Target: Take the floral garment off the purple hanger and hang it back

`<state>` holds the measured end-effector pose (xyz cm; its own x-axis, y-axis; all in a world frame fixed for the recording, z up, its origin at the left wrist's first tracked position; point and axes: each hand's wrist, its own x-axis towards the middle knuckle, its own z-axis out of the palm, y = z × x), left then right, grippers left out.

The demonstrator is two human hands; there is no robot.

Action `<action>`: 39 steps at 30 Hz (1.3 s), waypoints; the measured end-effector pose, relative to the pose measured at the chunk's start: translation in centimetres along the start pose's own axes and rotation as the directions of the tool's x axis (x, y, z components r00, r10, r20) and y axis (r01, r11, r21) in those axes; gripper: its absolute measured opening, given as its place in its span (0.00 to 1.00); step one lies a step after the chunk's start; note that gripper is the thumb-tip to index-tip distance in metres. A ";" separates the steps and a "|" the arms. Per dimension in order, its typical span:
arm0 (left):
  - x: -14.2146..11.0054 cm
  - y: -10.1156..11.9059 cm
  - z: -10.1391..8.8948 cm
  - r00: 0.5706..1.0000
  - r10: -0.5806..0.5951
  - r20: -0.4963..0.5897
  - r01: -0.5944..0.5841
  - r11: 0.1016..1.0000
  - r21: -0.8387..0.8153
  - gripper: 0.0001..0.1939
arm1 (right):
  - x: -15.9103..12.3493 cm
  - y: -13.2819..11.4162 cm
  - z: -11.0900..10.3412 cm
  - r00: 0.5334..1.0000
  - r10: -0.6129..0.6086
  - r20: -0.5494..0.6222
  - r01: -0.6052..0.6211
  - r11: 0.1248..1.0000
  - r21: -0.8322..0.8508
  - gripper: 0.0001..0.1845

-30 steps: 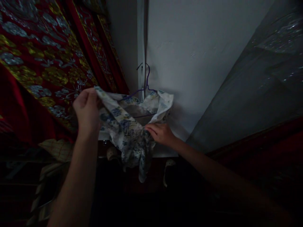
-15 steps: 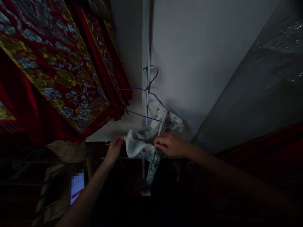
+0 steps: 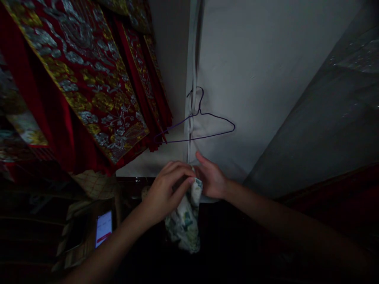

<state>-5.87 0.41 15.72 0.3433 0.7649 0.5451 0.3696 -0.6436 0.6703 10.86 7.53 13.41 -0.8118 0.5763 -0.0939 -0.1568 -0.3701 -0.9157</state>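
A small white garment (image 3: 189, 223) with a blue, green and yellow floral print hangs bunched below my left hand (image 3: 168, 189). The left thumb and fingers pinch its upper edge. Just to the right is my right hand (image 3: 211, 177), its thumb raised and apart from the fingers; the fingertips are partly hidden behind the cloth and the left hand. Above both hands, a bare purple wire hanger (image 3: 217, 115) hangs by its hook on a pale strap (image 3: 194, 75) against the wall.
Red drapery (image 3: 97, 90) with gold and silver embroidery hangs at the upper left, overlapping the hanger's left end. A lit phone (image 3: 103, 228) lies on a wooden stool or chair (image 3: 72, 256) at lower left. Clear plastic sheeting (image 3: 325, 102) covers the right side.
The garment has come off the hanger's right arm and is lower, bunched in my left hand. That hand moved right; my right hand has released the cloth. The hanger now hangs bare.
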 end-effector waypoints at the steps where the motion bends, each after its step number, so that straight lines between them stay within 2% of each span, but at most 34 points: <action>1: 0.0 -0.4 -0.6 0.999 -0.019 -0.041 0.020 0.999 0.026 0.09 | -0.3 -0.7 0.6 0.999 -0.024 0.038 0.025 0.999 -0.021 0.35; 3: -0.2 -1.5 -1.5 0.991 -0.112 -0.070 0.110 0.993 -0.037 0.18 | -0.9 -2.2 1.3 0.988 -0.036 0.149 0.059 0.987 -0.147 0.26; 4: -0.5 -2.1 -1.8 0.984 -0.179 -0.022 0.176 0.980 -0.097 0.22 | -1.2 -3.0 1.4 0.980 -0.035 0.196 0.084 0.964 -0.252 0.24; 5: -0.9 -2.8 -2.0 0.966 -0.249 0.077 0.258 0.955 -0.144 0.24 | -1.4 -4.0 1.4 0.973 -0.039 0.226 0.124 0.918 -0.376 0.22; 6: -1.4 -3.4 -2.1 0.926 -0.312 0.213 0.347 0.925 -0.153 0.25 | -1.5 -4.9 1.0 0.972 -0.070 0.226 0.179 0.842 -0.508 0.21; 8: -2.5 -4.5 -2.3 0.809 -0.405 0.426 0.460 0.888 -0.028 0.24 | -1.3 -6.6 -0.6 0.953 -0.273 0.134 0.279 0.608 -0.743 0.17; 9: -3.1 -5.0 -2.4 0.775 -0.439 0.454 0.465 0.883 0.060 0.22 | -0.9 -7.1 -1.8 0.915 -0.398 0.064 0.271 0.491 -0.828 0.16; 10: -3.6 -5.5 -2.5 0.772 -0.460 0.440 0.450 0.883 0.133 0.20 | -0.5 -7.4 -3.1 0.864 -0.504 -0.016 0.220 0.406 -0.887 0.17; 11: -4.0 -5.9 -2.8 0.790 -0.464 0.401 0.428 0.885 0.182 0.19 | 0.1 -7.3 -4.6 0.816 -0.568 -0.105 0.142 0.373 -0.917 0.20; 12: -4.4 -6.2 -3.1 0.818 -0.461 0.344 0.411 0.887 0.210 0.18 | 0.7 -6.8 -6.1 0.785 -0.586 -0.198 0.053 0.383 -0.922 0.24; 14: -4.7 -6.5 -3.9 0.854 -0.451 0.260 0.397 0.887 0.234 0.17 | 1.9 -5.2 -8.7 0.770 -0.539 -0.341 -0.092 0.435 -0.895 0.29; 16: -4.8 -6.5 -4.8 0.859 -0.454 0.237 0.388 0.879 0.275 0.17 | 2.7 -3.4 -10.5 0.770 -0.514 -0.377 -0.134 0.447 -0.884 0.27; 18: -4.8 -6.5 -5.6 0.833 -0.496 0.244 0.392 0.841 0.372 0.18 | 2.7 -2.3 -11.4 0.785 -0.536 -0.311 -0.077 0.413 -0.907 0.21; 20: -4.6 -6.8 -6.3 0.787 -0.572 0.231 0.393 0.753 0.528 0.19 | 1.7 -2.4 -11.9 0.830 -0.520 -0.204 -0.008 0.353 -0.936 0.15; 22: -3.8 -7.1 -6.9 0.768 -0.617 0.169 0.367 0.642 0.674 0.19 | -0.2 -3.4 -12.1 0.876 -0.463 -0.136 0.001 0.284 -0.959 0.12; 23: -3.1 -7.3 -7.3 0.777 -0.615 0.132 0.349 0.597 0.723 0.19 | -1.2 -4.0 -12.2 0.887 -0.443 -0.129 -0.016 0.251 -0.968 0.12; 25: -1.0 -7.5 -7.8 0.826 -0.560 0.072 0.316 0.564 0.763 0.19 | -3.4 -5.3 -12.3 0.878 -0.453 -0.154 -0.072 0.192 -0.979 0.12; 28: 2.5 -7.2 -8.2 0.930 -0.367 0.025 0.233 0.639 0.733 0.20 | -5.9 -6.7 -12.2 0.830 -0.522 -0.195 -0.130 0.160 -0.979 0.16; 30: 4.1 -6.8 -8.3 0.977 -0.215 0.006 0.153 0.715 0.683 0.20 | -6.9 -7.3 -12.0 0.802 -0.559 -0.209 -0.139 0.166 -0.976 0.17; 31: 4.5 -6.6 -8.3 0.987 -0.159 -0.005 0.122 0.735 0.667 0.20 | -7.2 -7.5 -11.8 0.793 -0.571 -0.213 -0.143 0.166 -0.976 0.17; 33: 4.5 -6.3 -8.5 0.992 -0.121 -0.015 0.101 0.746 0.659 0.19 | -7.4 -7.6 -11.5 0.784 -0.581 -0.219 -0.164 0.146 -0.976 0.16; 37: 3.3 -6.1 -9.7 0.980 -0.189 0.056 0.102 0.732 0.673 0.18 | -6.9 -7.0 -11.2 0.793 -0.571 -0.212 -0.199 0.087 -0.976 0.16; 39: 3.1 -5.8 -10.2 0.984 -0.167 0.056 0.085 0.728 0.680 0.16 | -6.5 -6.6 -11.2 0.801 -0.564 -0.203 -0.188 0.086 -0.978 0.16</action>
<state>-15.73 6.79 18.70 0.3242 0.8590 0.3962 0.8856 -0.4229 0.1921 23.52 14.39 15.73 -0.4472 0.8182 0.3614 0.6898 0.5727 -0.4430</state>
